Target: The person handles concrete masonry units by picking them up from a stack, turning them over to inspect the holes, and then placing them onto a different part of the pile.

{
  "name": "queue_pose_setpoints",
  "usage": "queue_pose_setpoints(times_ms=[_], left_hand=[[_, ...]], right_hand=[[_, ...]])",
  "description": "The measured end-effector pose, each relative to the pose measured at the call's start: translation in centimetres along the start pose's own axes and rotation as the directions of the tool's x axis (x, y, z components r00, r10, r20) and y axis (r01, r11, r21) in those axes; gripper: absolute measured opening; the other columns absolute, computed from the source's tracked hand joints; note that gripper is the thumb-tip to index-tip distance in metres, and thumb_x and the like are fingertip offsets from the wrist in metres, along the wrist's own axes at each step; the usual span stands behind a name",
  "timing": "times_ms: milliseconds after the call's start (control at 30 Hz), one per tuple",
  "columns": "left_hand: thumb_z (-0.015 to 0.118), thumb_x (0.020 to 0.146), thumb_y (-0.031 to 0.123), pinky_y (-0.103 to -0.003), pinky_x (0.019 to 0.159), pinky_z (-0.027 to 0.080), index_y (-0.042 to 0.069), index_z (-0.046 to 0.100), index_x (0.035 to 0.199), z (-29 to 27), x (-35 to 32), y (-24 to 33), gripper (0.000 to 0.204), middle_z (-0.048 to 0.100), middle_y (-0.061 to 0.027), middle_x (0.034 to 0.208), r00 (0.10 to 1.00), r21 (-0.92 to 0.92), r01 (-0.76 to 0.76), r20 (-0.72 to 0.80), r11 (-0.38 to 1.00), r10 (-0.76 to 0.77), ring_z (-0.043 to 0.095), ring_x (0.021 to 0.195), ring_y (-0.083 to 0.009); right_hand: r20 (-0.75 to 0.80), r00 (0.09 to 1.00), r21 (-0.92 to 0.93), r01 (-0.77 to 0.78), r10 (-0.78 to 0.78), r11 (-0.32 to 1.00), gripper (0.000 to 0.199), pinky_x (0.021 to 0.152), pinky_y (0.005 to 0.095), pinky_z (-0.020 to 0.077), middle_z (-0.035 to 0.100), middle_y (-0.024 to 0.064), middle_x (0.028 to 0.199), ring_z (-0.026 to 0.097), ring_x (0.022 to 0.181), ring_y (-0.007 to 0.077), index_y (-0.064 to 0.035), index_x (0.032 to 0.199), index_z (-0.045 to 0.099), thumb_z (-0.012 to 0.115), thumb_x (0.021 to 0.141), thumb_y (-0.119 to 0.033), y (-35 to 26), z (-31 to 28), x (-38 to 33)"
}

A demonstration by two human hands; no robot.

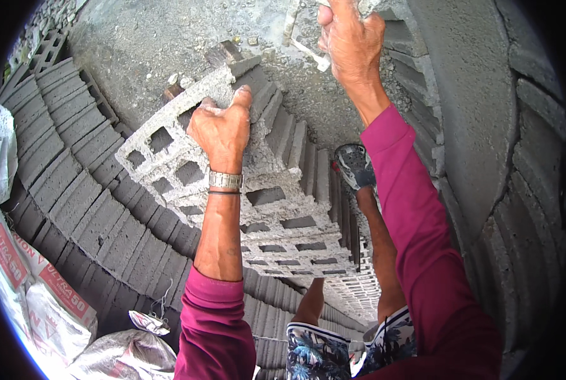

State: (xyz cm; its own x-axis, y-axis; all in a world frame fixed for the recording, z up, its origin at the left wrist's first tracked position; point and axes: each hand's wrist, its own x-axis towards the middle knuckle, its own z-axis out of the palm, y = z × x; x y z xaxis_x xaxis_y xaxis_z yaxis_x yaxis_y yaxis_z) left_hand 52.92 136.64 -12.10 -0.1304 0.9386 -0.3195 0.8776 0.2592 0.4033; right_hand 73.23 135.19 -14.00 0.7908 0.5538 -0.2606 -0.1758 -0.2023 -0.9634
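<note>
My left hand (pixel 222 130) grips the upper edge of a grey hollow concrete block (pixel 169 152), which is tilted and sits at the top of a stack of similar blocks (pixel 295 237). A metal watch is on that wrist. My right hand (pixel 352 41) is raised at the top of the view, closed around the handle of a mortar-caked tool (pixel 308 54) next to the grey block wall (pixel 460 114). Both arms wear magenta sleeves. My foot in a dark shoe (pixel 354 164) stands on the blocks below.
Rows of grey blocks (pixel 74 171) lie stacked on the left. Cement sacks (pixel 42 291) and a crumpled bag (pixel 127 354) sit at the lower left. Gravelly ground (pixel 150 38) spreads at the top. The curved wall fills the right side.
</note>
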Motion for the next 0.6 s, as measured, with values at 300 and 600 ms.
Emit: queue_pose_setpoints(times_ms=[300, 600], left_hand=[[0.081, 0.072, 0.035, -0.045, 0.05, 0.032, -0.002, 0.036, 0.052, 0.8, -0.6, 0.8, 0.062, 0.036, -0.0079, 0.049, 0.997, -0.033, -0.068, 0.02, 0.997, 0.069, 0.033, 0.05, -0.0198], [0.08, 0.075, 0.035, -0.038, 0.05, 0.027, 0.005, 0.036, 0.056, -0.1, -0.2, -1.0, 0.056, 0.036, -0.0027, 0.055, 0.994, 0.031, -0.108, -0.008, 0.994, 0.109, 0.033, 0.054, -0.0172]], right_hand=[[0.052, 0.979, -0.185, -0.183, 0.196, 0.965, 0.046, 0.036, 0.0329, 0.0274, 0.045, -0.0004, 0.055, 0.035, 0.041, 0.0096, -0.0095, 0.059, 0.05, 0.054, 0.096, -0.036, 14.9, 5.2, 0.4], [0.156, 0.985, 0.139, 0.057, -0.079, 0.989, 0.037, 0.035, 0.0265, 0.0355, 0.05, -0.0003, 0.051, 0.047, 0.041, 0.009, -0.008, 0.063, 0.054, 0.051, 0.096, -0.025, 6.9, 4.7, 2.3]])
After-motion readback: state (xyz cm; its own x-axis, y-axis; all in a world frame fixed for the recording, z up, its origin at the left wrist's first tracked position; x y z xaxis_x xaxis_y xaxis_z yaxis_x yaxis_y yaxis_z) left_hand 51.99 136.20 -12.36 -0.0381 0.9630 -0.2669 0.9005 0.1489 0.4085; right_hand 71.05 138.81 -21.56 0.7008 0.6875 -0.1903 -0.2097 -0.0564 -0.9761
